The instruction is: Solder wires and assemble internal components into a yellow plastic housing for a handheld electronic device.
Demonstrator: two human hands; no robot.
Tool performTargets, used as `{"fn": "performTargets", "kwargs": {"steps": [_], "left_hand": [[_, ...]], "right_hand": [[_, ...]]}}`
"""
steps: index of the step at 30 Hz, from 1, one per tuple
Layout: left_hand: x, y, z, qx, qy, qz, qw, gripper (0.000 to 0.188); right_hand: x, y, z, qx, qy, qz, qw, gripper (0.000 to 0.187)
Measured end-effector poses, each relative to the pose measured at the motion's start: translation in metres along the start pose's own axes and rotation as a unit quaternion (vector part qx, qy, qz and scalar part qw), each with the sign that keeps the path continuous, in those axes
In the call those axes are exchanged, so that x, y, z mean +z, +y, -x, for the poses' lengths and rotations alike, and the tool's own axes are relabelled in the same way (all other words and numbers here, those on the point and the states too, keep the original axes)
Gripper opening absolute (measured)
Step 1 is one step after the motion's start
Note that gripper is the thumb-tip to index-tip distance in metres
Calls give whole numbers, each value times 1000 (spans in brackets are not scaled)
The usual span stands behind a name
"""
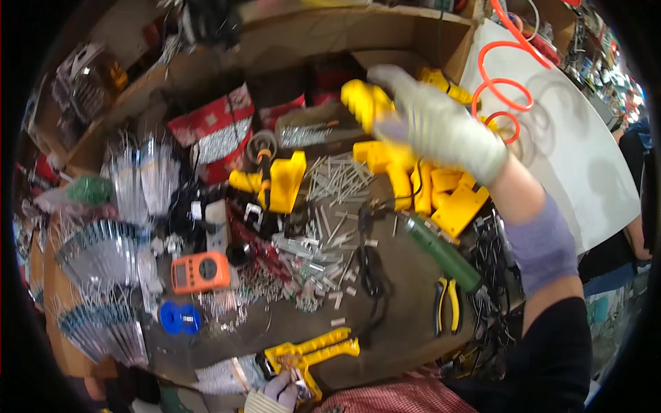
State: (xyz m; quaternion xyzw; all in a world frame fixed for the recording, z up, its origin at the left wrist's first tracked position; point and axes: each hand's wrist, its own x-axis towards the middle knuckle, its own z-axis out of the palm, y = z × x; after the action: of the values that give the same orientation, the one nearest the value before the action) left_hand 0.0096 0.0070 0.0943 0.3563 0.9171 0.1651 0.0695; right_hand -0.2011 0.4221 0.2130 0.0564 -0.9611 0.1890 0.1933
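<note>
Brown bench (pixel 406 341): yellow plastic pc (pixel 359 102) gripped by R hand (pixel 441 120), yellow casings (pixel 458 210) piled below; yellow shell (pixel 334 352) held by L hand (pixel 279 394), prob. part-assembled.

The gloved right hand (pixel 441 120) and the yellow piece (pixel 363 103) in its grip are blurred. The lower edge cuts off the gloved left hand (pixel 275 396), while the heaped metal bits (pixel 237 297) are too small to identify.
</note>
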Motion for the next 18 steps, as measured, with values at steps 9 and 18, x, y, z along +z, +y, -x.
{"fn": "performTargets", "kwargs": {"steps": [9, 18], "left_hand": [[9, -10, -9, 26, 11, 15, 1000, 54], [18, -15, -4, 51, 46, 33, 997, 54]], "right_hand": [[61, -82, 183, 20, -205, 114, 972, 57], [89, -22, 175, -196, -46, 204, 958, 38]]}}
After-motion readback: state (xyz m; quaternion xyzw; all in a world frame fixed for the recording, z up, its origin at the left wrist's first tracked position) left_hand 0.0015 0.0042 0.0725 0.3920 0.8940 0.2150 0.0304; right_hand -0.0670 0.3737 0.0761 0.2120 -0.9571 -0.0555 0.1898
